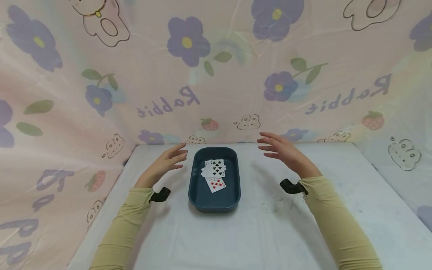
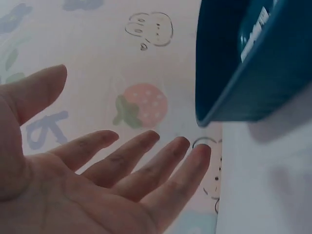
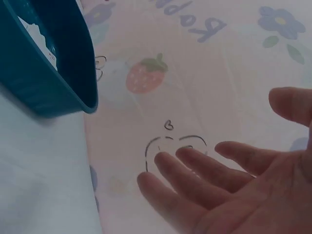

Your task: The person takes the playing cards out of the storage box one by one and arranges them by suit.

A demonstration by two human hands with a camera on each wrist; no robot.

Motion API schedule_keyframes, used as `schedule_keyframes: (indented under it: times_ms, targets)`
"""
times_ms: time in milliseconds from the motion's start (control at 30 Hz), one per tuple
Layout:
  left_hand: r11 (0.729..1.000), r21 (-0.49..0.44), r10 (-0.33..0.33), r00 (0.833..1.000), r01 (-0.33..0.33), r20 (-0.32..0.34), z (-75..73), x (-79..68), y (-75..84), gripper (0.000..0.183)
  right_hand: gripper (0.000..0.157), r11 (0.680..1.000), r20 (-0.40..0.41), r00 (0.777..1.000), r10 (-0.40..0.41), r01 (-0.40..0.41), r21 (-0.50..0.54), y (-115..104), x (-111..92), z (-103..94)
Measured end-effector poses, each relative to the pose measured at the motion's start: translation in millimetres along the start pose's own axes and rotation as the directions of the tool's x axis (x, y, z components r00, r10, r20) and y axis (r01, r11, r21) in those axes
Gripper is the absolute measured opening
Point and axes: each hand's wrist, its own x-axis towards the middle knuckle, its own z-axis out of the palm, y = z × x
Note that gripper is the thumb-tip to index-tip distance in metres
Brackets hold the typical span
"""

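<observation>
A dark blue-green rectangular tray (image 1: pixel 214 204) sits on the white table, a small overlapping pile of playing cards (image 1: pixel 215 168) inside it. A card with black clubs lies on top, and a red diamonds card (image 1: pixel 216 185) sticks out toward the near side. To the left of the tray hovers my left hand (image 1: pixel 165 163), fingers spread and holding nothing. My right hand (image 1: pixel 287 152) is held in the air to the right, farther from the tray, its fingers extended and its palm bare. Both wrist views show part of the tray wall (image 2: pixel 263 92) and a white sliver of the cards (image 3: pixel 41 41).
The white-covered table (image 1: pixel 256 240) extends around the tray. Behind it and at the sides hangs a pink patterned curtain (image 1: pixel 229 86) with flowers, strawberries and rabbits. A black wrist camera (image 1: pixel 161 195) is on the left wrist, another camera (image 1: pixel 291 186) on the right.
</observation>
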Motion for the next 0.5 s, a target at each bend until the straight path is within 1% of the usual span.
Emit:
schedule_keyframes:
  times_ms: [133, 200, 333, 500]
  targets:
    - [0.997, -0.07, -0.015, 1.0, 0.016, 0.015, 3.2, -0.4, -0.8, 0.06, 0.055, 1.0, 0.012, 1.0, 0.004, -0.005, 0.024, 1.3, 3.4, 8.3]
    - [0.997, -0.077, -0.025, 1.0, 0.026, 0.015, 5.3, 0.8, -2.4, 0.06, 0.053, 0.999, 0.019, 1.0, 0.003, -0.004, 0.05, 1.1, 5.2, 12.5]
    - [0.995, -0.076, -0.07, 0.998, 0.07, -0.005, 11.4, 4.7, -7.8, 0.059, 0.05, 0.995, 0.036, 0.999, 0.01, -0.014, 0.094, 1.2, 10.7, 22.7]
    - [0.987, -0.096, -0.132, 0.991, 0.13, -0.012, 20.5, 8.7, -16.3, 0.06, 0.052, 0.993, 0.068, 0.997, 0.042, -0.049, 0.106, 2.0, 20.8, 40.8]
